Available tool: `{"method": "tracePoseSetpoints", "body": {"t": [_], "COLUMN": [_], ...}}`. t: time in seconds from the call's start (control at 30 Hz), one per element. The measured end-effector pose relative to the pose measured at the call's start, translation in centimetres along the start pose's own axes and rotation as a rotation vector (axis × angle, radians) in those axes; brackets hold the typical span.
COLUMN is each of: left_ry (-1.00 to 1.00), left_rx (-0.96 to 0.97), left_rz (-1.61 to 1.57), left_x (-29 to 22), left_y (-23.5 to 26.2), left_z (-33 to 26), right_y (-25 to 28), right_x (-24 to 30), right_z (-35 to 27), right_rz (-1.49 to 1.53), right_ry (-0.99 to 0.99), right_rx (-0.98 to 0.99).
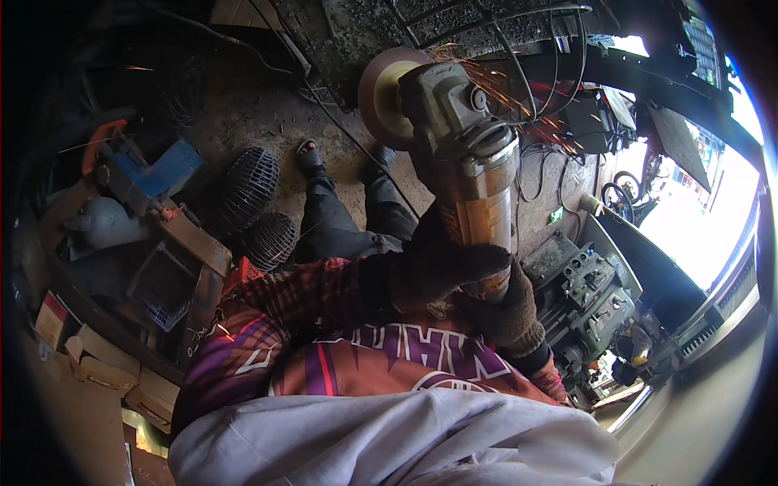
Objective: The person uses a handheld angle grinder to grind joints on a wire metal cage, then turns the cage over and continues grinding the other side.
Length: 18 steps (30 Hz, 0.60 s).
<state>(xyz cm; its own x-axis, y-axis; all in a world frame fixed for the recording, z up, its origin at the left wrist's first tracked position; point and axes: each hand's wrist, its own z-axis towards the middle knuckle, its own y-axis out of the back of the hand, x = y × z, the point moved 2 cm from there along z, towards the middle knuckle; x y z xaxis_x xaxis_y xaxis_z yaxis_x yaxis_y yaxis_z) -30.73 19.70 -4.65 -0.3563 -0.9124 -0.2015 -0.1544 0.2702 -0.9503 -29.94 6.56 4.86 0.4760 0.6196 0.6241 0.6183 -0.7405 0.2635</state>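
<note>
Snugly, left hand (433, 275) and right hand (512, 314) wrap gloved fingers (489, 261) around the angle grinder (478, 190), partly hiding its rear.

brown knit gloves (516, 314), a maroon-and-purple lettered jersey (348, 366), dark trousers (334, 217) and sandals (309, 159) are worn

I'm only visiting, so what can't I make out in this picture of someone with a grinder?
All in the head view:
Grinder, rear end: largely covered by the left hand and right hand.
Left hand's fingers: mostly hidden behind the grinder.
Disc, right part: behind the grinder's head.
Bright opening, far right: washed out by glare.
Cardboard, lower left: cut off by the picture's dark rim.
</note>
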Motion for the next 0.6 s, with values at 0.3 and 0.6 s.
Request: {"method": "tracePoseSetpoints", "body": {"t": [0.3,0.6], "left_ry": [-0.032,-0.03], "left_rx": [-0.021,-0.021], "left_rz": [-0.034,0.039], "left_x": [0.3,0.2], "left_y": [0.0,0.2], "left_z": [0.1,0.1], "right_y": [0.2,0.3], "right_x": [0.0,0.3], "right_z": [0.2,0.3], "right_rz": [-0.098,-0.145], "right_ry": [-0.043,-0.127], "right_rx": [-0.005,-0.035]}}
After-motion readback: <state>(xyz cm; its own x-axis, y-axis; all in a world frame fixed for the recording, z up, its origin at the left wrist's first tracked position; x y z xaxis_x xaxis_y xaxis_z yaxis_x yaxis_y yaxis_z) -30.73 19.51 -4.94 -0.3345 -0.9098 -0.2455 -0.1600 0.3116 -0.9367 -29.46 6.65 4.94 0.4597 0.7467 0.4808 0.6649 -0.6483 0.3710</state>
